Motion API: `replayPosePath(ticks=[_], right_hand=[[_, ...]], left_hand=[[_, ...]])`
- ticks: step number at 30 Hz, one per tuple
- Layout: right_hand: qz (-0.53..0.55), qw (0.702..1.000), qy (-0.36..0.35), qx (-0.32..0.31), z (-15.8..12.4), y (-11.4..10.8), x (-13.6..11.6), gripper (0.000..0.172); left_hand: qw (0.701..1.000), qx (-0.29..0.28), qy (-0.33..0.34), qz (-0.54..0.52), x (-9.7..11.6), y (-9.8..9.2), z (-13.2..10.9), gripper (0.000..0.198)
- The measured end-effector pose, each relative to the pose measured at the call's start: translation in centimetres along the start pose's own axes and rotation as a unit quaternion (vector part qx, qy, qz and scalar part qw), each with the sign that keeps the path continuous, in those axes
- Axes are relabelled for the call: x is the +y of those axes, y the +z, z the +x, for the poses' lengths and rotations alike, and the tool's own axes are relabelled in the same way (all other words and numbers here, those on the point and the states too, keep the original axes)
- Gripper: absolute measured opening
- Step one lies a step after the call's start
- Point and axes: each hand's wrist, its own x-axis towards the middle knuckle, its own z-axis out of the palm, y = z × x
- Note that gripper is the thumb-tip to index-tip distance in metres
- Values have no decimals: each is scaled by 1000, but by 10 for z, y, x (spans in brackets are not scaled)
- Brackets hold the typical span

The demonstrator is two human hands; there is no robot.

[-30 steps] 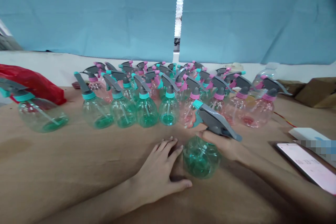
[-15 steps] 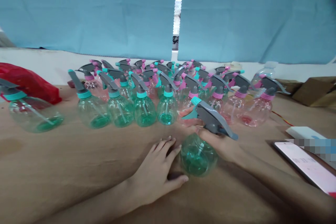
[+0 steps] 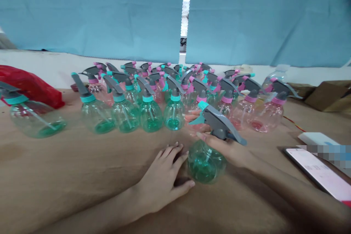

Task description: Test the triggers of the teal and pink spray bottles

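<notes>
A green spray bottle (image 3: 206, 162) with a grey trigger head and teal nozzle stands on the brown table (image 3: 68, 168) in front of me. My right hand (image 3: 227, 146) is wrapped round its neck and trigger. My left hand (image 3: 163, 179) lies flat on the table with fingers spread, its fingertips touching the bottle's left side. Behind it stands a crowd of green spray bottles (image 3: 149, 111) and pink spray bottles (image 3: 257, 115), all upright.
A single green bottle (image 3: 33, 119) stands apart at the far left by a red bag (image 3: 30, 84). A phone (image 3: 320, 173) and a white box (image 3: 318, 139) lie at the right. Cardboard (image 3: 329, 97) sits at the back right, with blue curtains (image 3: 109, 11) behind.
My right hand has shifted the held bottle slightly left and away from me, toward the crowd. My left hand stayed flat beside it.
</notes>
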Motion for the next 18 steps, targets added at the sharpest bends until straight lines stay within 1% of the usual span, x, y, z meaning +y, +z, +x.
replayPosePath(ticks=[4,7,12,16,18], right_hand=[[35,999,-4,-14,2,0,-6,47],[33,999,-6,-4,3,1,-9,45],[44,999,25,12,2,3,-9,47],[32,999,27,30,2,4,-9,47],[19,999,29,29,2,4,-8,47]], left_hand=[[1000,-2,-2,-4,0,-1,0,62],[1000,-12,-5,1,1,0,1,63],[1000,-14,-4,13,1,1,1,62],[1000,-16,-5,14,1,1,1,62],[1000,-18,-4,17,2,1,1,62]])
